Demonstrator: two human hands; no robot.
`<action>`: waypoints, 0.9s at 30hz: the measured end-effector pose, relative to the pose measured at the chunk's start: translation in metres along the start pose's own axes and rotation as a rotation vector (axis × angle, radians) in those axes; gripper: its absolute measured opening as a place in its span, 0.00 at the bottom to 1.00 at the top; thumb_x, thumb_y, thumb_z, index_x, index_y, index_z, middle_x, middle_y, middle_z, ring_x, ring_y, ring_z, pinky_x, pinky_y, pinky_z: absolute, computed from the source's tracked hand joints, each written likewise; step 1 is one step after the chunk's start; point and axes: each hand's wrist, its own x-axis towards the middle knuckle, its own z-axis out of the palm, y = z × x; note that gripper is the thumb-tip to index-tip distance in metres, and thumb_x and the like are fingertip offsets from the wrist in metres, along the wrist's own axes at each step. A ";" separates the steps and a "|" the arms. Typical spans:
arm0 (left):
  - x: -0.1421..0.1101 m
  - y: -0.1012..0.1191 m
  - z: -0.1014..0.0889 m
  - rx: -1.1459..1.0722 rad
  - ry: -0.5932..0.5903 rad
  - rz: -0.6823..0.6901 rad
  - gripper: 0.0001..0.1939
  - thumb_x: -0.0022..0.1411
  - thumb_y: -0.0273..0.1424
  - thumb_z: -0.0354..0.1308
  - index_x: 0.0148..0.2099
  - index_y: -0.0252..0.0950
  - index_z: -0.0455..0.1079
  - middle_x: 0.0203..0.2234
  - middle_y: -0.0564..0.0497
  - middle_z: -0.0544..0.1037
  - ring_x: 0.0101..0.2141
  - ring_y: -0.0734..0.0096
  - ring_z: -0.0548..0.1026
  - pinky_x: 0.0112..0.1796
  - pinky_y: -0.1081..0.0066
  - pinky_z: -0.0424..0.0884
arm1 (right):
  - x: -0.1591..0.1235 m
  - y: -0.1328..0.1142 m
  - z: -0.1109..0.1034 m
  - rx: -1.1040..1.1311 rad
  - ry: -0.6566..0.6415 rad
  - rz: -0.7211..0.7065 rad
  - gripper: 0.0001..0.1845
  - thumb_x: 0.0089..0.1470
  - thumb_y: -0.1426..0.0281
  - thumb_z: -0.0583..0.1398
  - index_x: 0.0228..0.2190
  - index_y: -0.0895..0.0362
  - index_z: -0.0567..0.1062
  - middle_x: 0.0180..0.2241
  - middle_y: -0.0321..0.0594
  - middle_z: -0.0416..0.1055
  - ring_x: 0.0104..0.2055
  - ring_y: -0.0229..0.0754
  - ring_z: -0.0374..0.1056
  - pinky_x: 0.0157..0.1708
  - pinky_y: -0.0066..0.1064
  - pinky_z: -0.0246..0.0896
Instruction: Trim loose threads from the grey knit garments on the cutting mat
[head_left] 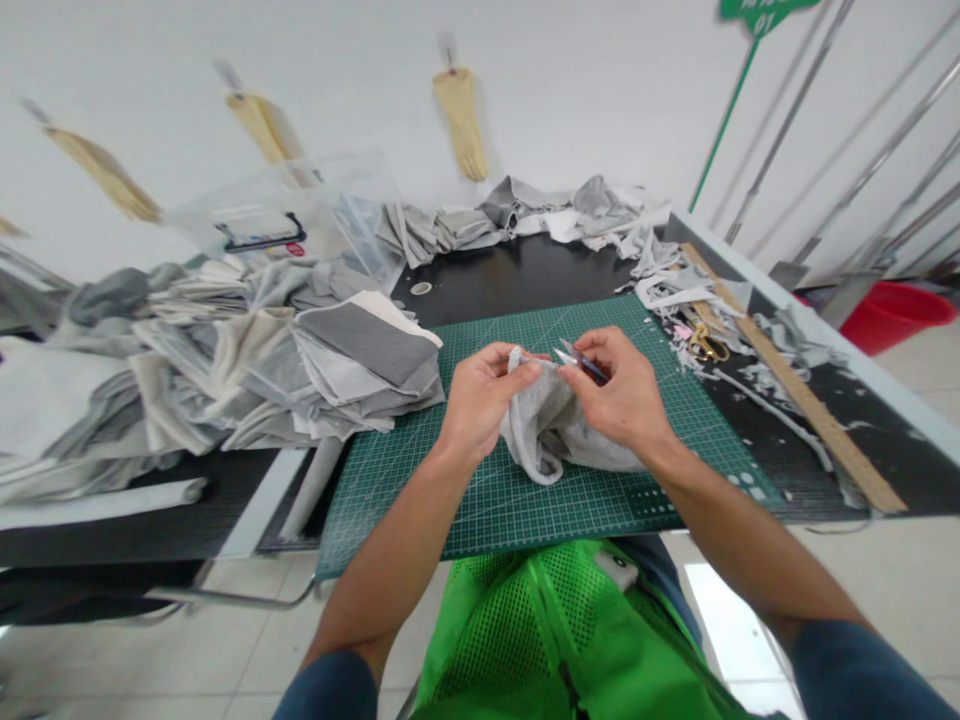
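Observation:
Over a green cutting mat (420, 480), both my hands work on a light grey piece of fabric (551, 435). My left hand (480, 395) pinches the fabric's upper edge between thumb and fingers. My right hand (622, 395) is closed round small thread snips (579, 360), whose blades point left at the pinched edge. The lower part of the fabric droops onto the mat.
A stack of grey and white fabric pieces (352, 370) lies left of the mat, with more heaps behind. A clear plastic box (292, 220) stands at the back left. Gold scissors (706, 345), scraps and a long wooden ruler (795, 390) lie at right. A red tub (892, 315) sits on the floor.

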 end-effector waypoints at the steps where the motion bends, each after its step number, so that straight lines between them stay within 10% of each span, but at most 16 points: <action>1: 0.001 0.001 -0.001 0.008 0.009 0.007 0.15 0.52 0.32 0.79 0.37 0.35 0.76 0.35 0.49 0.85 0.35 0.71 0.82 0.42 0.69 0.77 | 0.000 0.000 0.000 -0.013 0.011 -0.009 0.13 0.56 0.66 0.68 0.43 0.51 0.74 0.32 0.33 0.78 0.31 0.42 0.74 0.35 0.35 0.69; 27: 0.000 0.007 -0.003 -0.039 0.030 -0.012 0.19 0.54 0.28 0.74 0.47 0.38 0.74 0.28 0.54 0.81 0.26 0.74 0.77 0.29 0.75 0.71 | -0.006 -0.012 -0.001 -0.101 0.012 -0.187 0.06 0.60 0.66 0.69 0.41 0.51 0.82 0.39 0.40 0.82 0.38 0.45 0.76 0.43 0.40 0.75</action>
